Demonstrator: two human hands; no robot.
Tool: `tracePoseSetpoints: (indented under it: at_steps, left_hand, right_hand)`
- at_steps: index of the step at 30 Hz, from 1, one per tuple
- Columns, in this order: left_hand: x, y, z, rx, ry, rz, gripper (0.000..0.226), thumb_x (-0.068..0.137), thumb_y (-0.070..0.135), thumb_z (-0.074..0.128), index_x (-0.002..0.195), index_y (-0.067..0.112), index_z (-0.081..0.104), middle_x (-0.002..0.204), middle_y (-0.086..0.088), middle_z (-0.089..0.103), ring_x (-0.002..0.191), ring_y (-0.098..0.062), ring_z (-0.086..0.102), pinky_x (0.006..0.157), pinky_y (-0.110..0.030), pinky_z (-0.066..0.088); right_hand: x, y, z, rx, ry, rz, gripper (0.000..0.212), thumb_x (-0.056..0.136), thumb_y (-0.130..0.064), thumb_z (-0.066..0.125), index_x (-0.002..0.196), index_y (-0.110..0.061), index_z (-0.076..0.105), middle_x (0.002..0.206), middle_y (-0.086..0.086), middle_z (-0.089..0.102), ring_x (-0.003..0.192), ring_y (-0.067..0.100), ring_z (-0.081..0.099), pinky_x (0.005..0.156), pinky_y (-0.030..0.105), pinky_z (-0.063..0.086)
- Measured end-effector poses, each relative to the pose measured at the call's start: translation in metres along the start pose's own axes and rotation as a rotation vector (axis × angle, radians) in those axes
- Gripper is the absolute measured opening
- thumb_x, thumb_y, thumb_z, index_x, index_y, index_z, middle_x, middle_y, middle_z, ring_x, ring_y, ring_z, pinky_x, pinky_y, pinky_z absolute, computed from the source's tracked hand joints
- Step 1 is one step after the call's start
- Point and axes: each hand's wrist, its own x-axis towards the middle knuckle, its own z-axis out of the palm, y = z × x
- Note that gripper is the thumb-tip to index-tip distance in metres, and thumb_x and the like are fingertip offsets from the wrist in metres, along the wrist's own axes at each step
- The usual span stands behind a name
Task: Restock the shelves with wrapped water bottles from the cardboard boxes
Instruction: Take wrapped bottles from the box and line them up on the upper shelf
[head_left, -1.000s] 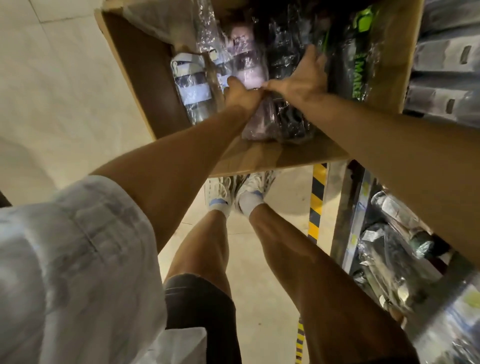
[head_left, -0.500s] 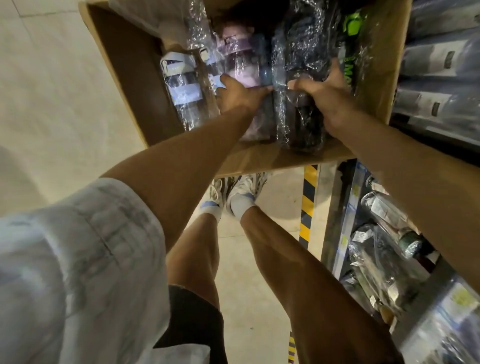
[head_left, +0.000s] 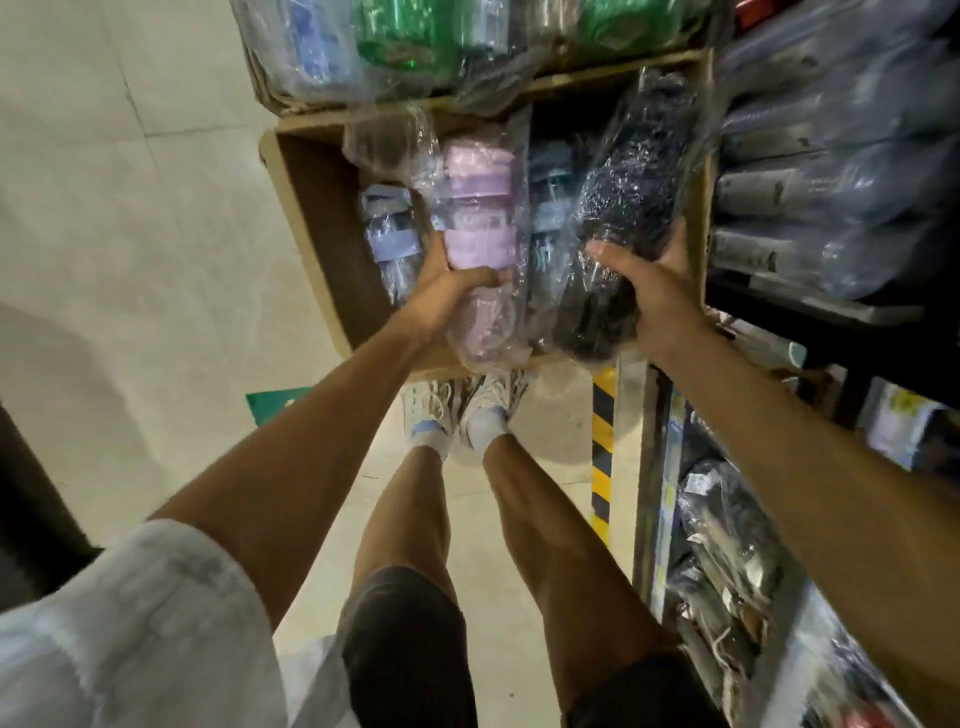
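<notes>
An open cardboard box (head_left: 311, 208) on the floor holds several plastic-wrapped water bottles. My left hand (head_left: 447, 283) grips a wrapped lilac bottle (head_left: 478, 208) round its middle. My right hand (head_left: 649, 280) grips a wrapped black bottle (head_left: 628, 192) from below, lifted and tilted above the box's right side. A wrapped light-blue bottle (head_left: 387, 228) lies at the box's left, and another bluish bottle (head_left: 545, 218) stands between the two held ones.
A second box (head_left: 395, 47) of wrapped blue and green bottles sits beyond the first. Shelves (head_left: 810, 306) on the right hold rows of wrapped bottles on an upper and a lower level (head_left: 727, 519). A yellow-black striped post (head_left: 602, 447) stands by my feet.
Both hands have lifted their bottles higher out of the box. The view has tilted up, showing the second box behind.
</notes>
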Motion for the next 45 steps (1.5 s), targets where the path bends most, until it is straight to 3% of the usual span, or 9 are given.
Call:
tracePoseSetpoints:
  at_steps: [6,10,14,23,25,30,33,40,45]
  left_hand:
    - [-0.128,0.091,0.02,0.037,-0.109,0.153,0.088,0.07,-0.001,0.082,0.144,0.015,0.037,0.136,-0.015,0.06,0.12,-0.027,0.065,0.098,-0.049,0.058]
    - [-0.232,0.165,0.043,0.124,-0.207,0.276,0.077,0.077,-0.013,0.076,0.138,0.017,0.041,0.134,-0.015,0.062,0.119,-0.024,0.066,0.096,-0.044,0.059]
    - [-0.342,0.234,0.062,0.239,-0.332,0.332,0.095,0.07,0.006,0.09,0.15,0.01,0.04,0.143,-0.021,0.058,0.132,-0.039,0.058,0.107,-0.059,0.05]
    - [-0.548,0.348,0.098,0.457,-0.494,0.668,0.081,0.077,-0.003,0.079,0.15,0.008,0.045,0.141,-0.016,0.063,0.132,-0.036,0.059,0.112,-0.056,0.046]
    - [-0.584,0.363,0.104,0.491,-0.52,0.73,0.082,0.075,-0.003,0.08,0.148,0.016,0.047,0.138,-0.011,0.066,0.129,-0.031,0.062,0.109,-0.053,0.05]
    - [-0.65,0.381,0.128,0.612,-0.612,0.85,0.089,0.076,0.008,0.087,0.152,0.016,0.042,0.14,-0.013,0.065,0.129,-0.035,0.062,0.105,-0.057,0.051]
    - [-0.68,0.378,0.145,0.641,-0.657,0.86,0.096,0.067,0.029,0.092,0.15,0.025,0.045,0.138,-0.004,0.067,0.128,-0.027,0.064,0.104,-0.053,0.054]
    - [-0.731,0.353,0.198,0.711,-0.877,0.89,0.098,0.064,0.027,0.095,0.148,0.019,0.045,0.136,-0.01,0.067,0.126,-0.032,0.065,0.106,-0.062,0.05]
    - [-0.782,0.317,0.244,0.7,-1.059,0.89,0.094,0.062,0.028,0.091,0.144,0.034,0.046,0.136,0.0,0.068,0.126,-0.023,0.065,0.105,-0.045,0.052]
  right_hand:
    - [-0.113,-0.077,-0.02,0.242,-0.028,-0.105,0.117,0.044,-0.04,0.104,0.146,-0.025,0.05,0.136,0.002,0.069,0.124,0.024,0.067,0.109,0.052,0.051]
    - [-0.214,-0.145,-0.045,0.246,-0.041,-0.172,0.085,0.074,-0.01,0.09,0.148,-0.017,0.047,0.134,0.006,0.069,0.12,0.025,0.069,0.107,0.049,0.054]
    - [-0.319,-0.221,-0.069,0.224,-0.083,-0.357,0.074,0.082,0.009,0.078,0.145,-0.011,0.045,0.123,-0.002,0.074,0.112,0.017,0.072,0.089,0.033,0.059]
    - [-0.522,-0.338,-0.097,0.292,0.003,-0.655,0.088,0.073,0.005,0.086,0.144,-0.026,0.044,0.129,-0.003,0.072,0.123,0.016,0.067,0.102,0.033,0.056]
    - [-0.558,-0.343,-0.102,0.338,0.068,-0.667,0.097,0.065,-0.015,0.097,0.146,-0.026,0.044,0.129,-0.011,0.072,0.122,0.009,0.067,0.098,0.027,0.055]
    - [-0.635,-0.345,-0.112,0.454,0.179,-0.73,0.141,0.037,-0.06,0.102,0.157,-0.03,0.033,0.148,-0.003,0.058,0.134,0.014,0.059,0.112,0.044,0.048]
    - [-0.668,-0.333,-0.119,0.492,0.29,-0.764,0.124,0.042,-0.056,0.103,0.148,-0.039,0.04,0.144,-0.004,0.062,0.131,0.012,0.061,0.111,0.042,0.05]
    - [-0.747,-0.292,-0.143,0.552,0.534,-0.884,0.098,0.063,-0.023,0.094,0.146,-0.032,0.043,0.14,-0.006,0.066,0.128,0.012,0.064,0.105,0.032,0.054]
    - [-0.808,-0.254,-0.173,0.588,0.718,-0.942,0.089,0.069,-0.021,0.091,0.144,-0.034,0.045,0.135,-0.011,0.068,0.127,0.014,0.064,0.1,0.028,0.055]
